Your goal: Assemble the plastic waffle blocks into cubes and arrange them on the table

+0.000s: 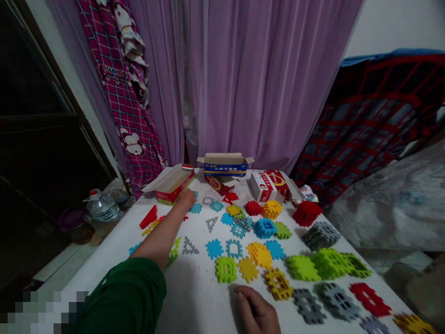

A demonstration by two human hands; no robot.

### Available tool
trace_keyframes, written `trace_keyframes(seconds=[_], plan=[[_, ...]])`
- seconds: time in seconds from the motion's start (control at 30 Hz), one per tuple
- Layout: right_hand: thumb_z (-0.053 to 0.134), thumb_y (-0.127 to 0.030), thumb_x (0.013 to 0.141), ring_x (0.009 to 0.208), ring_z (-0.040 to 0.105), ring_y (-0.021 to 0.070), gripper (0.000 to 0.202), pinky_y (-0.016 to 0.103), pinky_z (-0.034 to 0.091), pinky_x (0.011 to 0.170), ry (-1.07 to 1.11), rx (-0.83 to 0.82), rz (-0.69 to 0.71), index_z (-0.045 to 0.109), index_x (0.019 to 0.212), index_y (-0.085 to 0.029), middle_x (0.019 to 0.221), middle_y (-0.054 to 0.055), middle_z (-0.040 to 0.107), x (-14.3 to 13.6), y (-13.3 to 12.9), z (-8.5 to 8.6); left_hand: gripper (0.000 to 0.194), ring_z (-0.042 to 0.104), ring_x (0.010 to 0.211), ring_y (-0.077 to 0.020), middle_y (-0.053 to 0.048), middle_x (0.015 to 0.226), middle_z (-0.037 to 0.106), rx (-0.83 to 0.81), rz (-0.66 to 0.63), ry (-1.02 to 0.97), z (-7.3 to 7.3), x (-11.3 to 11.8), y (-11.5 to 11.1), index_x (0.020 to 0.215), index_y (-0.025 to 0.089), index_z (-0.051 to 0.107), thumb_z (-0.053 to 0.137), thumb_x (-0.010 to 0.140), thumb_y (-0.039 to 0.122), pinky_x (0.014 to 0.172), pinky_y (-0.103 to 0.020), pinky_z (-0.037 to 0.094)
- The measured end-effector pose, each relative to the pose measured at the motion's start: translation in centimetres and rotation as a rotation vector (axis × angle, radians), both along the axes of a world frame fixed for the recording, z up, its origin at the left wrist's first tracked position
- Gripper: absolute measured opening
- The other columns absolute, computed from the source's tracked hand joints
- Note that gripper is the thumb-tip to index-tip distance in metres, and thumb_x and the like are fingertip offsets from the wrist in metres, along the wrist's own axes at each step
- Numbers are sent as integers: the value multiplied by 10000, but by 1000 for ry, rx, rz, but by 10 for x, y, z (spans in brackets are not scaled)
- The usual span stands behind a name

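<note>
**K:** Hands status? Left hand (187, 198) looks stretched far across the tabletop (194, 297).

**M:** Yes. Left arm in a green sleeve (128, 297), hand down at the open red box (170, 184), fingers curled over something by its front edge. Can't tell whether they grip anything. Small teal piece (195, 208) just beside it.

**K:** Right hand (257, 311)?

**M:** Resting flat-ish on the white tabletop near the bottom edge, fingers loosely bent, holding nothing. Yellow lattice block (278, 284) just beside it.

**K:** Pieces?

**M:** Plastic, toothed edges, mostly square tiles with cut-out windows, a few grey triangles (189, 247). Green tile (225, 270) and orange tile (248, 268) lie flat mid-table. Stacked chunks on the right: lime (314, 264), grey (320, 234), red (306, 212).

**K:** Boxes?

**M:** Cardboard. Blue one (225, 166) open at the back, red-white one (269, 184) beside it.
</note>
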State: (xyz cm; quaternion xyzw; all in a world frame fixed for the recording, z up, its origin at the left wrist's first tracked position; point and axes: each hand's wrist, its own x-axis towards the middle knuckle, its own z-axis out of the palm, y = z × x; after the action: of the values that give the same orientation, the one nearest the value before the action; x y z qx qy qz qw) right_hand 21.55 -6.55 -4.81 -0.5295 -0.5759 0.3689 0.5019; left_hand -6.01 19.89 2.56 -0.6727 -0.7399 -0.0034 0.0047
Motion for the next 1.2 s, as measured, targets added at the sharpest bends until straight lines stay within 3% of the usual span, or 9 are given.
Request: trace_keyframes(seconds=[0.13,0.3,0.47,0.57,0.73,0.83,0.93,1.07,1.2], plan=[[551,-524,857,688,661,174,368,191,512,636,19,0,20,740,793,-214,728,30,713,0,-2,5,285,465,1265,-255,-54,1341,572,-13,-135,-6,6,2,-18,1082,273,693,567,846,370,1060,-385,333],[558,-476,859,721,680,182,329,189,522,647,-13,12,47,746,814,-209,760,33,729,3,0,10,414,401,1324,-320,-105,1401,522,-83,-247,-2,8,10,-38,1072,253,690,698,721,472,1077,-493,286],[541,-431,869,691,693,177,313,184,532,632,-81,77,127,745,826,-198,758,41,736,8,4,15,498,359,1367,-312,-113,1466,454,-119,-317,-29,3,26,-57,1133,249,658,693,716,518,1099,-502,261],[532,-426,872,678,691,171,315,178,528,622,-76,95,108,738,804,-197,741,41,732,7,4,18,480,398,1340,-311,-88,1435,495,-95,-378,-78,3,37,-66,1072,262,680,672,713,581,1098,-501,272],[529,-403,877,668,687,166,302,174,522,618,-86,106,99,737,797,-199,731,39,729,6,3,17,381,534,1218,-256,-62,1252,646,-6,-331,-133,9,51,-53,1130,252,656,462,894,479,1071,-439,334],[527,-388,882,665,684,166,291,176,521,616,-100,110,112,739,805,-203,729,38,727,7,5,14,447,448,1324,-251,-63,1432,516,-33,-316,-130,3,61,-34,1312,272,545,438,908,429,1093,-422,320],[511,-373,895,678,684,164,292,173,521,619,-132,110,137,737,821,-204,742,38,727,8,6,12,533,399,1364,-307,-89,1497,435,-70,-269,-125,-13,69,-24,1377,281,485,444,892,499,1087,-492,319],[505,-367,896,659,680,158,291,171,514,603,-138,123,127,731,814,-203,728,34,722,7,5,15,505,432,1339,-312,-101,1444,502,-79,-286,-135,-27,74,-28,1333,271,539,421,904,511,1083,-504,319],[510,-383,886,646,678,154,296,171,510,598,-126,119,99,725,790,-205,713,28,720,5,3,21,380,556,1214,-250,-55,1267,653,-43,-400,-178,-20,75,-47,1159,282,665,412,929,449,1069,-436,352]])
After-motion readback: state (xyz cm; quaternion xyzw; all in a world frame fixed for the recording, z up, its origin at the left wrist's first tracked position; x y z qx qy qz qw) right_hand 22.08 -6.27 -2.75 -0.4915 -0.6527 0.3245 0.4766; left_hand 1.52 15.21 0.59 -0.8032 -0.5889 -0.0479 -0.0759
